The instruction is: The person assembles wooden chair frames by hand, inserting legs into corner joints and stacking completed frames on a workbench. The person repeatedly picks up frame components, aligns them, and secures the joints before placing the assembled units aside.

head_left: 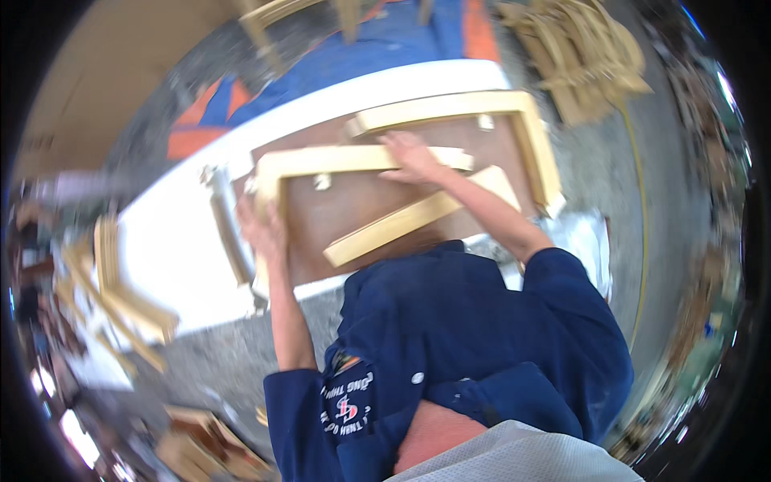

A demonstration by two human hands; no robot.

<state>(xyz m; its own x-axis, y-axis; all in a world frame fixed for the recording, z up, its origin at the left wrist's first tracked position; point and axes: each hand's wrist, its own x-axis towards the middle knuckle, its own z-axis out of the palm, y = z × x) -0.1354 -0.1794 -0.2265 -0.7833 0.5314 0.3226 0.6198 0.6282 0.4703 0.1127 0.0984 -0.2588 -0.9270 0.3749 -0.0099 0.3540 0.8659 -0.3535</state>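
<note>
An L-shaped wooden frame piece [333, 160] of pale timber lies over a brown board [309, 229] on the white worktable. My right hand [411, 159] grips its long bar near the right end, thumb on the near side and fingers on the far side. At the corner, my left hand [261, 229] is around the short leg, somewhat blurred. Between my forearms a loose wooden bar [393, 229] lies slantwise. Beyond and to the right rests a second L-shaped wooden piece [450, 106]. A small pale block [322, 181] sits just inside the held piece's corner.
The white worktable [173, 249] extends to the left, where several wooden pieces [132, 301] are stacked at its edge. A blue and orange sheet [377, 48] lies behind it. Bundled curved wooden parts [582, 52] stand at the far right, and cardboard [112, 72] at the far left.
</note>
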